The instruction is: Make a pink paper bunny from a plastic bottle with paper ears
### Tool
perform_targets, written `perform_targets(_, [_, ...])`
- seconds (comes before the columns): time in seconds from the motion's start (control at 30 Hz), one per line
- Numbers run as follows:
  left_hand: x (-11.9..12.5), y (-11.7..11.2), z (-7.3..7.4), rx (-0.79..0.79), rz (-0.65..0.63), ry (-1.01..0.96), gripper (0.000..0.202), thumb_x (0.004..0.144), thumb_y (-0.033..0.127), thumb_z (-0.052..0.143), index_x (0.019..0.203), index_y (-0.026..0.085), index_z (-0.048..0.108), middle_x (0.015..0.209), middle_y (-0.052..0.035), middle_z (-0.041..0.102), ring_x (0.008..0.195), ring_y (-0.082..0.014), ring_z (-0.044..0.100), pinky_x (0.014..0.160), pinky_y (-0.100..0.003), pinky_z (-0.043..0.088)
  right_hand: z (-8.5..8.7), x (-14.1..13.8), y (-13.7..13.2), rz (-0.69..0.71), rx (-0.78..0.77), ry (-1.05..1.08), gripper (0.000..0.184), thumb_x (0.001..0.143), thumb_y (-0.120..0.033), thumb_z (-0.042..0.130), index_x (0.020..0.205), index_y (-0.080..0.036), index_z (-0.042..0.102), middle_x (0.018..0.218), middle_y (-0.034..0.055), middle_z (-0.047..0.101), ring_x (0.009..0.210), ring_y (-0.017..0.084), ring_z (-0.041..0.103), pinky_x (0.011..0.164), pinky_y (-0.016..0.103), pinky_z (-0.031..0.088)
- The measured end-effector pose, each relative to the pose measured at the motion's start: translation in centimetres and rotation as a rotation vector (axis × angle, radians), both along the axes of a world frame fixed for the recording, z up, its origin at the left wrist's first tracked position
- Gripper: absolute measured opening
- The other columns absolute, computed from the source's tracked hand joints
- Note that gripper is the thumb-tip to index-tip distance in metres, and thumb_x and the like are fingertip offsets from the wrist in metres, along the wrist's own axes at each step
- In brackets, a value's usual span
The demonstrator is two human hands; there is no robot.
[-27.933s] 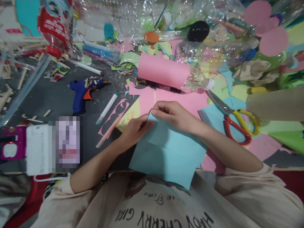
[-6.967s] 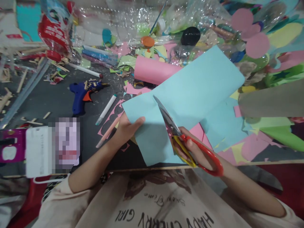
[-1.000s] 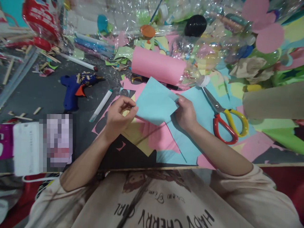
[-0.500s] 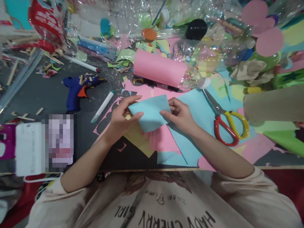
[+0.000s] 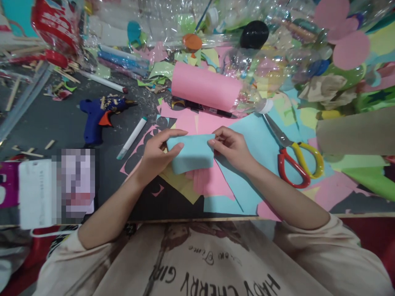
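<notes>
A small piece of light blue paper is held up between my two hands, above pink and yellow sheets. My left hand grips its left side, thumb in front and fingers at the upper edge. At the upper right corner my right hand pinches the paper between thumb and fingers. Under my right forearm lies a larger light blue sheet. Beyond my hands a plastic bottle wrapped in pink paper lies on its side, with a black marker along its near side.
Scissors with red and yellow handles lie open to the right. A blue glue gun and a white marker with green ends lie left. Clear bottles and paper scraps crowd the back. A phone rests near the front edge.
The light blue paper has turned from a slant to nearly level, its right side coming down. My right hand has shifted slightly left and is now at the paper's upper right corner.
</notes>
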State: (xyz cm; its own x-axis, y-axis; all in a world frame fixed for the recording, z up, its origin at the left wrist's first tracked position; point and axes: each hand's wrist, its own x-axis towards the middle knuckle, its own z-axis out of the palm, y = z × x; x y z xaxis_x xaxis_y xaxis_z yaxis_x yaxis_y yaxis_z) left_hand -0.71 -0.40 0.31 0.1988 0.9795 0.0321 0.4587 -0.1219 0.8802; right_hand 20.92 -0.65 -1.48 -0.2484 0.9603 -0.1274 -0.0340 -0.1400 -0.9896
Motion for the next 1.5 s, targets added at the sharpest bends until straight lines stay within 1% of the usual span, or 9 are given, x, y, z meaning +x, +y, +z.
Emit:
perform_targets(0.13, [0.12, -0.02, 0.08, 0.031, 0.009, -0.018, 0.018, 0.081, 0.022, 0.064, 0.096, 0.020, 0.074, 0.097, -0.0024, 0.075, 0.084, -0.0161, 0.066, 0.074, -0.026, 0.053, 0.07, 0.05, -0.03, 0.012, 0.004, 0.005, 0.043, 0.077, -0.060, 0.072, 0.075, -0.022, 0.051, 0.058, -0.0075, 0.046, 0.049, 0.007, 0.046, 0.048, 0.022, 0.039])
perform_targets(0.2, [0.16, -0.02, 0.07, 0.022, 0.012, -0.018, 0.019, 0.080, 0.021, 0.064, 0.096, 0.021, 0.074, 0.096, -0.0021, 0.075, 0.081, -0.0154, 0.065, 0.069, -0.025, 0.052, 0.16, 0.02, -0.03, 0.015, 0.012, 0.014, 0.042, 0.078, -0.060, 0.071, 0.076, -0.022, 0.052, 0.058, -0.0074, 0.046, 0.049, 0.008, 0.046, 0.048, 0.022, 0.040])
perform_targets(0.33, [0.16, 0.01, 0.10, -0.015, 0.014, 0.022, 0.022, 0.080, 0.024, 0.063, 0.098, 0.021, 0.075, 0.095, -0.0017, 0.075, 0.067, -0.0119, 0.059, 0.056, -0.024, 0.044, 0.30, -0.07, -0.02, -0.010, 0.011, 0.020, 0.043, 0.077, -0.062, 0.070, 0.076, -0.022, 0.053, 0.057, -0.0076, 0.048, 0.047, 0.007, 0.046, 0.046, 0.022, 0.040])
perform_targets(0.4, [0.16, 0.03, 0.16, -0.011, 0.011, 0.031, 0.022, 0.080, 0.025, 0.062, 0.099, 0.021, 0.075, 0.095, -0.0017, 0.074, 0.071, -0.0128, 0.061, 0.059, -0.024, 0.046, 0.34, -0.10, -0.02, -0.020, 0.004, 0.012, 0.044, 0.076, -0.063, 0.071, 0.075, -0.022, 0.054, 0.056, -0.0077, 0.049, 0.047, 0.007, 0.046, 0.045, 0.022, 0.040])
perform_targets(0.53, [0.20, 0.04, 0.24, 0.001, 0.002, 0.026, 0.021, 0.082, 0.026, 0.062, 0.098, 0.021, 0.074, 0.097, -0.0020, 0.074, 0.088, -0.0172, 0.066, 0.076, -0.028, 0.052, 0.35, -0.07, -0.01, -0.020, 0.009, 0.006, 0.044, 0.076, -0.063, 0.071, 0.074, -0.022, 0.054, 0.056, -0.0075, 0.049, 0.047, 0.008, 0.048, 0.046, 0.023, 0.042])
perform_targets(0.7, [0.20, 0.05, 0.11, 0.003, 0.013, 0.025, 0.020, 0.082, 0.027, 0.063, 0.098, 0.021, 0.073, 0.100, -0.0022, 0.074, 0.093, -0.0184, 0.067, 0.084, -0.031, 0.054, 0.24, 0.00, 0.01, -0.010, 0.015, -0.008, 0.042, 0.078, -0.061, 0.070, 0.075, -0.022, 0.053, 0.057, -0.0077, 0.049, 0.048, 0.008, 0.049, 0.047, 0.023, 0.043])
perform_targets(0.9, [0.20, 0.02, 0.04, -0.014, 0.023, 0.010, 0.021, 0.082, 0.029, 0.064, 0.099, 0.021, 0.073, 0.101, -0.0026, 0.075, 0.095, -0.0189, 0.068, 0.085, -0.031, 0.055, 0.16, 0.07, 0.02, 0.003, 0.033, 0.007, 0.036, 0.082, -0.054, 0.069, 0.077, -0.022, 0.054, 0.057, -0.0075, 0.050, 0.049, 0.008, 0.051, 0.048, 0.022, 0.044])
perform_targets(1.17, [0.27, 0.08, -0.04, -0.032, 0.035, -0.023, 0.020, 0.080, 0.029, 0.065, 0.097, 0.021, 0.073, 0.100, -0.0032, 0.075, 0.094, -0.0194, 0.067, 0.085, -0.032, 0.055, 0.47, -0.03, 0.07, -0.013, 0.012, 0.004, 0.042, 0.077, -0.061, 0.071, 0.074, -0.022, 0.055, 0.055, -0.0076, 0.051, 0.047, 0.008, 0.051, 0.046, 0.023, 0.044])
perform_targets(1.5, [0.26, -0.01, 0.41, -0.015, 0.020, 0.016, 0.020, 0.083, 0.028, 0.064, 0.099, 0.021, 0.073, 0.099, -0.0035, 0.074, 0.093, -0.0191, 0.067, 0.081, -0.030, 0.054, 0.59, -0.02, 0.04, -0.013, 0.012, 0.041, 0.040, 0.078, -0.057, 0.073, 0.075, -0.021, 0.055, 0.056, -0.0070, 0.052, 0.048, 0.008, 0.053, 0.046, 0.022, 0.044])
